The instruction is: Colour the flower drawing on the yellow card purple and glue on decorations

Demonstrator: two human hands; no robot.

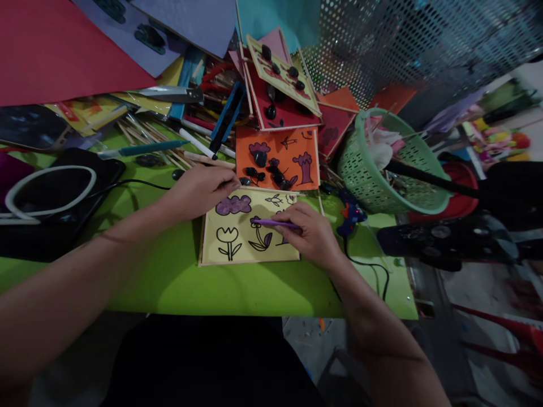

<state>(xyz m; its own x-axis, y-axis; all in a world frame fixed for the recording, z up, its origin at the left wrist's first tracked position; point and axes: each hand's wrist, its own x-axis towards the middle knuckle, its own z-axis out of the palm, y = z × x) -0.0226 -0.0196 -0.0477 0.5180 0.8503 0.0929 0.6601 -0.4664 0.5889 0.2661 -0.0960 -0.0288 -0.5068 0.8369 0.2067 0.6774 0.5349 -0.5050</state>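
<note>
A yellow card (241, 259) with thin wooden strips along its edges lies on the green table, with black outlines of flowers, a bird and a cloud. The cloud (233, 206) and a leaf are coloured purple. My right hand (311, 229) is shut on a purple pen (274, 223), whose tip is at the head of the middle flower. My left hand (203, 192) rests at the card's upper left edge with its fingers curled together. What its fingertips hold, if anything, is hidden. An orange card (276, 150) with purple drawings and black stones lies just beyond.
Behind are stacked framed cards (286, 73), scissors (173, 94), a blue cutter (228, 116) and wooden sticks (144, 133). On the right stand a green basket (382, 164) and a blue glue gun (351, 212) with a cord. A black case (51, 237) lies left on the green table (237, 291).
</note>
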